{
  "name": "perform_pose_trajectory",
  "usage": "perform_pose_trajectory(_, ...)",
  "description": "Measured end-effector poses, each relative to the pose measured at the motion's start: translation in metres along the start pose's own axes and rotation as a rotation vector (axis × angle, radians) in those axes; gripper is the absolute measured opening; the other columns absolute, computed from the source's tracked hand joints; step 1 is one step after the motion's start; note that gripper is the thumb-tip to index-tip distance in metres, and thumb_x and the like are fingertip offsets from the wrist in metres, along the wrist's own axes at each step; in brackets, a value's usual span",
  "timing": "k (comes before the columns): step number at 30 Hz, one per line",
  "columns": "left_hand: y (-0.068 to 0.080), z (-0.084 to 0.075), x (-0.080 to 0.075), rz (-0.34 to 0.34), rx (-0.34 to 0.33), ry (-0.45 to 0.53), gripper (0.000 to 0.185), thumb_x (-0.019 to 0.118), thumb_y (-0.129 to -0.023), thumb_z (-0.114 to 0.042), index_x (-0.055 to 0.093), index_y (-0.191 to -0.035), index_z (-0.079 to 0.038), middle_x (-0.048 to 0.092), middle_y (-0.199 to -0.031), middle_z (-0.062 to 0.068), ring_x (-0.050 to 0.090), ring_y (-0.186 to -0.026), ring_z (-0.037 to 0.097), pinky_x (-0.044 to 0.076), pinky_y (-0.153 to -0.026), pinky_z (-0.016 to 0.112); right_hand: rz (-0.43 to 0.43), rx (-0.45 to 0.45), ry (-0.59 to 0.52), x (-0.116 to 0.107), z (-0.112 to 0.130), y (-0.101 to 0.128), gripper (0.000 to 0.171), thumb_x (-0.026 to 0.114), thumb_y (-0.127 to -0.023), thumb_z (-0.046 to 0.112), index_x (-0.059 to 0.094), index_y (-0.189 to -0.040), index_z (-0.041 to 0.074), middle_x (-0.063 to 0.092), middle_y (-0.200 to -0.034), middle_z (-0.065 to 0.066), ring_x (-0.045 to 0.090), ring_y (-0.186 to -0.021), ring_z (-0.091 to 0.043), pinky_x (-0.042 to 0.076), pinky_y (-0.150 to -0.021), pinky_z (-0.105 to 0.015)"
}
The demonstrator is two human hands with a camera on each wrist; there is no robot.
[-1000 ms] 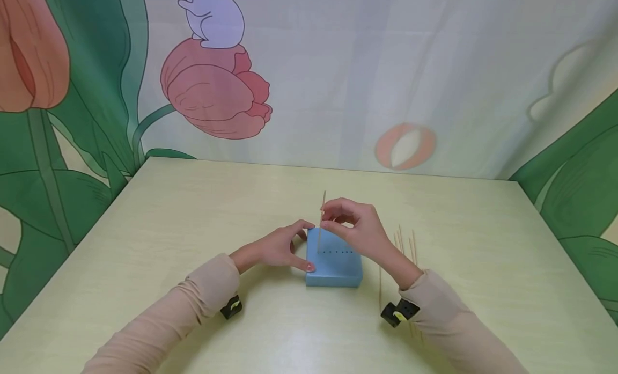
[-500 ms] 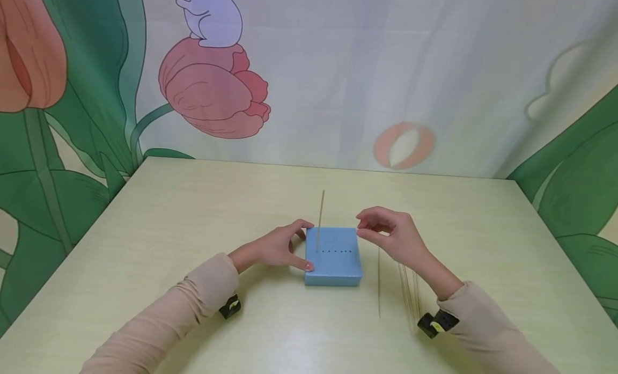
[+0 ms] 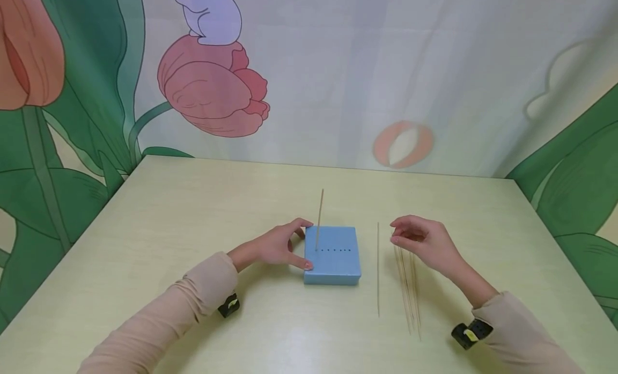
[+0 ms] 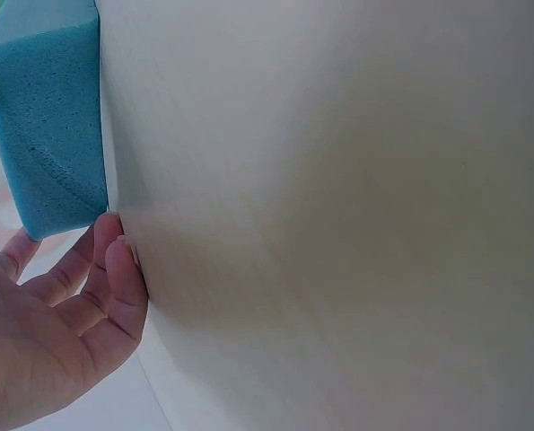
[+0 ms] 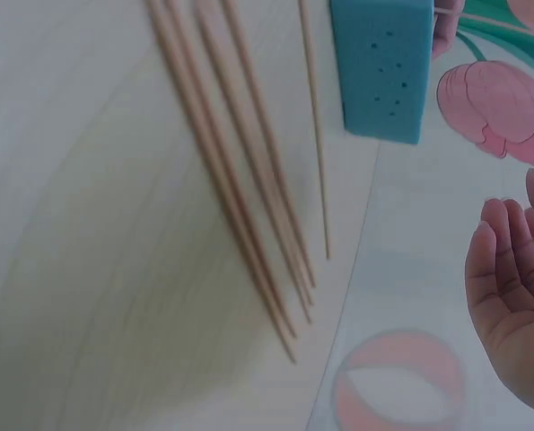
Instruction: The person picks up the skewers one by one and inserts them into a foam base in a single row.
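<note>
Can't really make out how deep the upright skewer (image 3: 319, 218) sits in the blue foam block (image 3: 333, 254), and can't count the loose skewers (image 3: 407, 288) on the table (image 3: 193, 213) either, too thin and bunched. Left hand (image 3: 280, 248) clamped on the block's left edge, thumb behind and fingers in front; right hand (image 3: 425, 242) loosely curled, holding nothing, hovering over the far ends of the bundle, with a single skewer (image 3: 378, 269) lying between bundle and block. Compared to half a second back, right hand shifted further right, away from the block.
</note>
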State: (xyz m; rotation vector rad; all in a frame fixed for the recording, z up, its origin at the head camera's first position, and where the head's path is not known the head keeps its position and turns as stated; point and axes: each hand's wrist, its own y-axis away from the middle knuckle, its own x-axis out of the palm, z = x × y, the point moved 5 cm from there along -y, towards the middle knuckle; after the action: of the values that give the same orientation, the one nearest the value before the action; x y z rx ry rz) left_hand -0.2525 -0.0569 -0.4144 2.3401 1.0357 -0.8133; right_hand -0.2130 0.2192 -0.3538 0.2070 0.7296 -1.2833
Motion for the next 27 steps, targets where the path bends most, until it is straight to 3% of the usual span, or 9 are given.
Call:
perform_pose_trajectory(8, 0.0, -0.001, 0.0, 0.001, 0.006, -0.008, 0.082, 0.079, -0.07, -0.034, 0.032, -0.135, -0.015, 0.048, -0.12, 0.01, 0.049, -0.074, 0.018, 0.041, -0.07, 0.028, 0.015, 0.066, 0.035, -0.01, -0.022, 0.006, 0.024, 0.068, -0.08, 0.004, 0.061, -0.103, -0.002, 0.063, -0.081, -0.008, 0.059, -0.072, -0.01, 0.048, -0.066, -0.021)
perform_pose_trajectory(17, 0.0, -0.002, 0.0, 0.0, -0.013, 0.001, 0.082, 0.079, -0.07, -0.035, 0.032, -0.135, -0.017, 0.047, -0.12, 0.009, 0.049, -0.078, 0.02, 0.041, -0.071, 0.029, 0.113, 0.205, 0.062, -0.017, -0.057, 0.003, 0.042, 0.073, -0.076, 0.009, 0.055, -0.111, -0.006, 0.055, -0.083, -0.011, 0.053, -0.074, -0.017, 0.042, -0.062, -0.024)
perform_pose_trajectory(27, -0.001, -0.002, -0.001, 0.004, -0.019, 0.002, 0.083, 0.079, -0.07, -0.035, 0.032, -0.135, -0.017, 0.047, -0.121, 0.009, 0.049, -0.079, 0.019, 0.041, -0.072, 0.029, 0.225, 0.259, 0.211, -0.019, -0.084, -0.002, 0.067, 0.079, -0.07, 0.021, 0.047, -0.123, -0.004, 0.049, -0.102, -0.018, 0.047, -0.088, -0.028, 0.038, -0.076, -0.038)
